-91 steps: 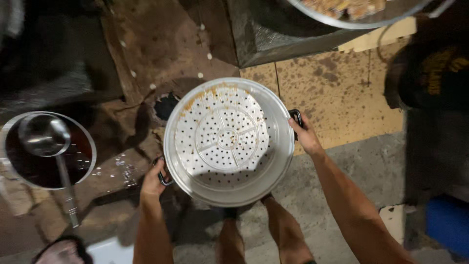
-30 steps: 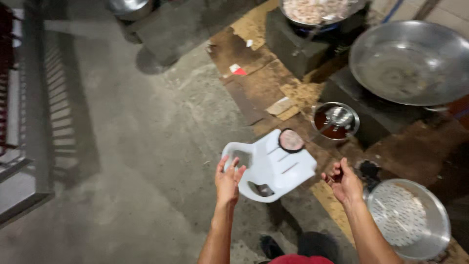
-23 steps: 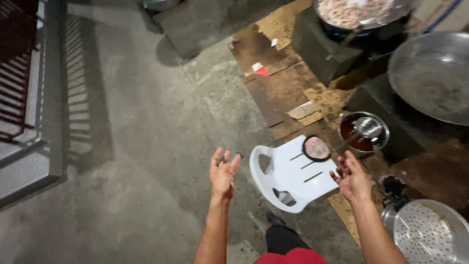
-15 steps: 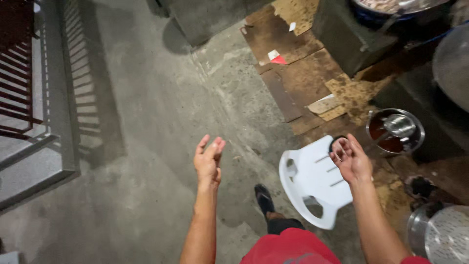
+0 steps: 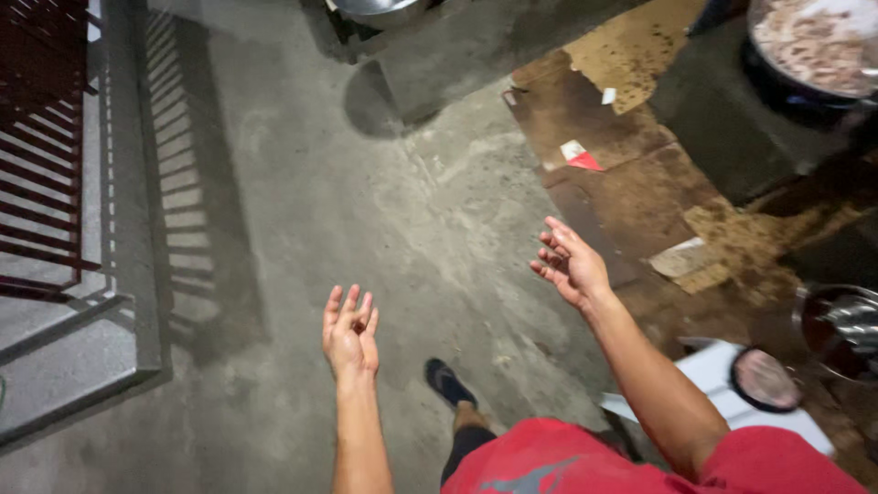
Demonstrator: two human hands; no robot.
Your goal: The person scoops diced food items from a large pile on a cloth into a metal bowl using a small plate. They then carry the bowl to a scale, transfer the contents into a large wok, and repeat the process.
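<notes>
Right now both hands are empty, fingers spread: left hand (image 5: 350,331) and right hand (image 5: 572,263) hover over the bare concrete floor (image 5: 366,210). Nearest is the white plastic chair (image 5: 732,402) behind; stepping blindly could trip on it.

Grey concrete floor (image 5: 366,210), red shirt (image 5: 585,457), white plastic chair (image 5: 722,375), dark red railing (image 5: 41,137), brown stained cardboard (image 5: 640,183)

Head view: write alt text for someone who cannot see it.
A person's empty left hand and right hand are raised, fingers open, over a bare concrete floor. A white plastic chair stands at lower right, a pot of food at upper right.
</notes>
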